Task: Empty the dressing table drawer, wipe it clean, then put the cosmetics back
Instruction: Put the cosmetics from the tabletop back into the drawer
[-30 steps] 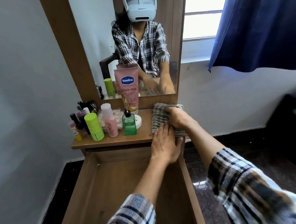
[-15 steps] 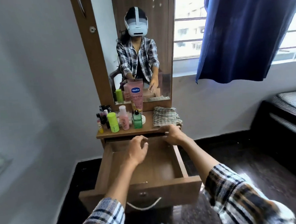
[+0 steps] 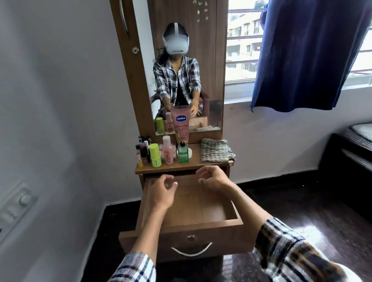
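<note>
Head view – two hands (image 3: 162, 191) (image 3: 215, 179), one drawer (image 3: 185, 229), one folded cloth (image 3: 215, 150).

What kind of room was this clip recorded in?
Most likely a bedroom: a dressing table with a tall mirror and cosmetics, a bed at the right, and a curtained window.

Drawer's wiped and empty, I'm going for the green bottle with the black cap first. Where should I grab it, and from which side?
Judging by its pose, grip the green bottle round its body, below the narrow black cap, coming from the front. It stands upright at the front edge of the dressing table top, with the pink bottle close on its left and the Vaseline tube behind. The left hand, hanging empty over the drawer, looks nearest.
</note>
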